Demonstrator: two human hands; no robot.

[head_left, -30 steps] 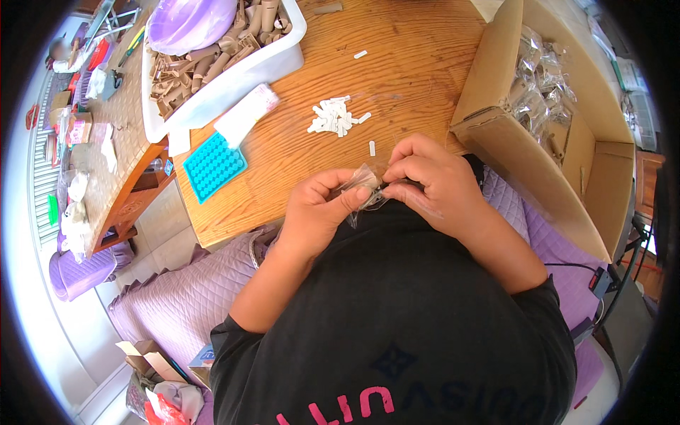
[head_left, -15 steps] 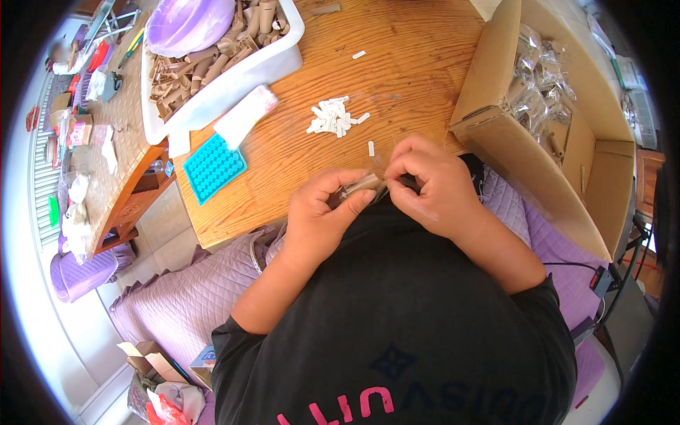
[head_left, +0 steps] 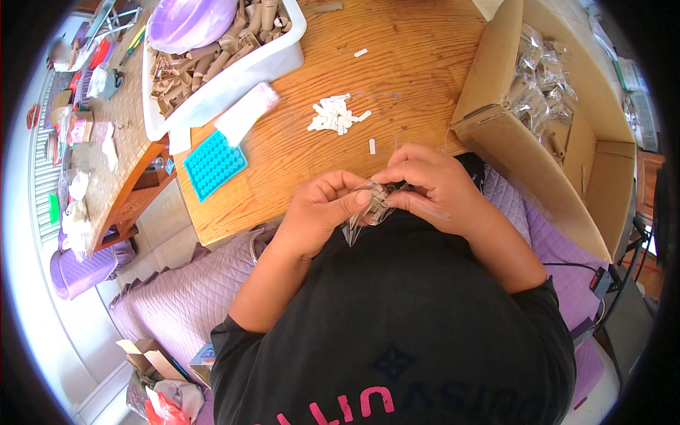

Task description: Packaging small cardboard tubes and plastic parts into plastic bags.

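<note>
Close to my shirt at the table's near edge, my left hand [head_left: 317, 212] is closed round a clear plastic bag [head_left: 377, 202] with a brown piece inside, partly covered by my fingers. A pointed corner of the bag hangs below the left thumb. From the other side, my right hand [head_left: 433, 185] pinches the same bag with thumb and fingers. A clear strip shows along the right palm. Beyond the hands lies a small heap of white strips [head_left: 331, 115], with a single white strip [head_left: 372, 146] nearer to me.
At the far left stands a white tub [head_left: 234, 81] of brown tube pieces, a purple basin [head_left: 190, 27] resting on top. A teal textured mat [head_left: 214, 166] and a white packet [head_left: 248, 113] lie before it. At right, an open cardboard box [head_left: 489, 117] holds bagged pieces.
My hands have come closer together. The bagged piece has turned between them, and a corner of the bag now shows below my left thumb. My right fingers have shifted left onto it.
</note>
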